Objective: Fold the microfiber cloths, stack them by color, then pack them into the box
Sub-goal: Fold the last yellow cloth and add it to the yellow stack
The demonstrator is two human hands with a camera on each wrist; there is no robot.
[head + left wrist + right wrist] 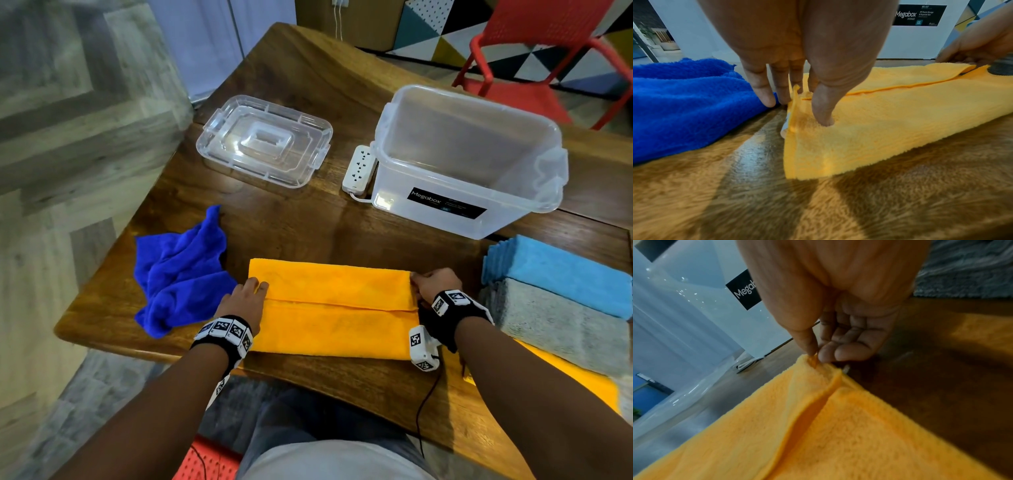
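A yellow cloth (335, 308) lies flat on the wooden table (308, 85) in front of me, its far half folded over to a seam along the middle. My left hand (253, 291) is at its left edge; in the left wrist view the thumb (824, 113) presses into the pile while the fingers stand behind the raised edge, pinching it. My right hand (419, 284) pinches the right corner of the folded flap between thumb and forefinger (816, 353). A crumpled dark blue cloth (181, 270) lies to the left. The clear box (428, 171) stands open at the back right.
The box's clear lid (263, 140) lies at the back left, a white power strip (358, 168) beside the box. Folded stacks sit at the right edge: light blue (561, 270), grey (561, 325), yellow (565, 377) nearer me. A red chair (534, 68) stands behind the table.
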